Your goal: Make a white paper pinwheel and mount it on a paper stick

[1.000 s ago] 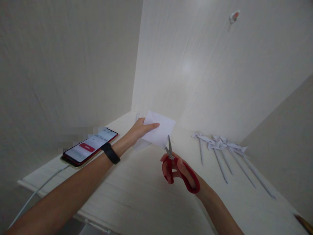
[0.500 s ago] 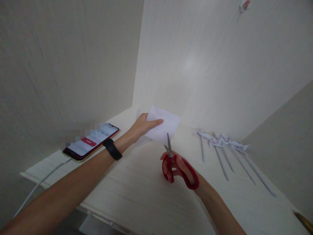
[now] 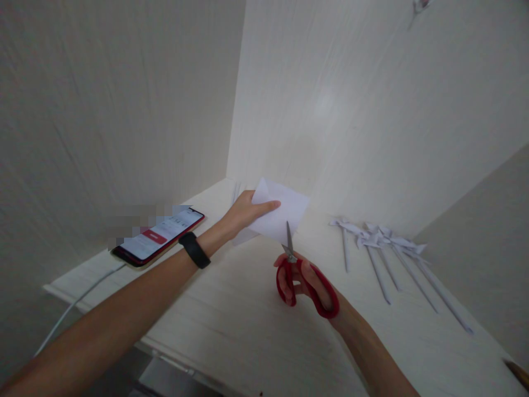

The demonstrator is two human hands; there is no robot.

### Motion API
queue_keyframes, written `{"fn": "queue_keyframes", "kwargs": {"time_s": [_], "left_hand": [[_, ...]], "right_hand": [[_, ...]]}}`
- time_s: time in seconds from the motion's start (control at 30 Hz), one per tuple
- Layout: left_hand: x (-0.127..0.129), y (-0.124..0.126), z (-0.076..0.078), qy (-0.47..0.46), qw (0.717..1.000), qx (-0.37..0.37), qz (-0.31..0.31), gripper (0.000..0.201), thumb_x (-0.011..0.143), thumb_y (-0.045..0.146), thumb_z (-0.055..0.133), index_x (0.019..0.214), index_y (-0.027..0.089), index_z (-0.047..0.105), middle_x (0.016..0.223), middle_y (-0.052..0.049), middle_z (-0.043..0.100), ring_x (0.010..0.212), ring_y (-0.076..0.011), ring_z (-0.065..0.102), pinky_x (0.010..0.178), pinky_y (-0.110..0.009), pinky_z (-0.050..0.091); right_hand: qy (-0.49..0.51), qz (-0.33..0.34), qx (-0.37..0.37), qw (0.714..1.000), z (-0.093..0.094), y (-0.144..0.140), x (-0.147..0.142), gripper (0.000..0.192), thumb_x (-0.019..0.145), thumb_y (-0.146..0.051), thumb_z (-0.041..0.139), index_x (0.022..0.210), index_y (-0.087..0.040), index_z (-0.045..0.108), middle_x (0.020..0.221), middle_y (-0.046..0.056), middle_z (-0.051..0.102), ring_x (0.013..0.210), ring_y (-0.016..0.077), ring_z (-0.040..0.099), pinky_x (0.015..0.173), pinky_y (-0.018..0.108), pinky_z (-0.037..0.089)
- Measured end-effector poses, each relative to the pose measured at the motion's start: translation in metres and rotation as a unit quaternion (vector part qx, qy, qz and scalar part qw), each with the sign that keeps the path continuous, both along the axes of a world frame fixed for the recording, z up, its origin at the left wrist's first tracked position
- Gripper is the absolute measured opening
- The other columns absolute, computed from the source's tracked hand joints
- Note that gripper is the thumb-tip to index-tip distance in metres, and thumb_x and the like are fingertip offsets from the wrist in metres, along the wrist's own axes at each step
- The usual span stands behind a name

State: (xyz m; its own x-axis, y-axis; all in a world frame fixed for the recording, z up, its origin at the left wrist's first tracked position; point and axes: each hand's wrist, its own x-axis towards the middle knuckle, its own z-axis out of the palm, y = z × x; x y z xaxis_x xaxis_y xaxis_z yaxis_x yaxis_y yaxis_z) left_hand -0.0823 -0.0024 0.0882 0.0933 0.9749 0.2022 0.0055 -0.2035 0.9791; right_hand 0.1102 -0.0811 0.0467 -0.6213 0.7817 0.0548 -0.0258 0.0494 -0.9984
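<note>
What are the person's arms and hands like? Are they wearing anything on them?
Both arms are bare, with no sleeves showing and no gloves. The left hand has a plain black band round its wrist, like a watch or fitness strap, smooth and without markings that can be made out. The right hand and its wrist wear nothing. No rings can be seen on the fingers.

The left hand, arm stretched far forward with a dark band at the wrist, pinches with thumb on top, while the right hand, forearm angled up from the lower right, has its fingers curled closed.
</note>
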Motion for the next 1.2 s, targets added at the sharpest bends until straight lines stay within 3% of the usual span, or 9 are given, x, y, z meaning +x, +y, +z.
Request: {"fn": "queue_keyframes", "kwargs": {"time_s": [0.73, 1.2], "left_hand": [[0.0002, 0.0001, -0.0005, -0.01, 1.0, -0.016, -0.006, 0.041, 0.064, 0.039, 0.07, 0.092, 0.011, 0.065, 0.092, -0.011, 0.069, 0.076, -0.0206, 0.063, 0.061, -0.025, 0.049], [0.0, 0.0005, -0.0017, -0.018, 1.0, -0.017, -0.011, 0.041, 0.064, 0.04, 0.071, 0.092, 0.011, 0.065, 0.092, -0.011, 0.069, 0.076, -0.0213, 0.063, 0.061, -0.026, 0.049]], "right_hand": [[-0.001, -0.016, 0.011, 1.0, -0.0019, 0.0018, -0.0021, 0.043, 0.087, -0.056, 0.034, 0.101, -0.018, 0.049, 0.068, 0.0, 0.051, 0.056, 0.0108, 0.048, 0.05, 0.024, 0.04], [0.003, -0.038, -0.027, 0.999, 0.0003, 0.002, -0.0059, 0.029, 0.086, -0.043, 0.045, 0.096, -0.016, 0.048, 0.06, -0.003, 0.049, 0.049, 0.0094, 0.046, 0.045, 0.022, 0.037]]}}
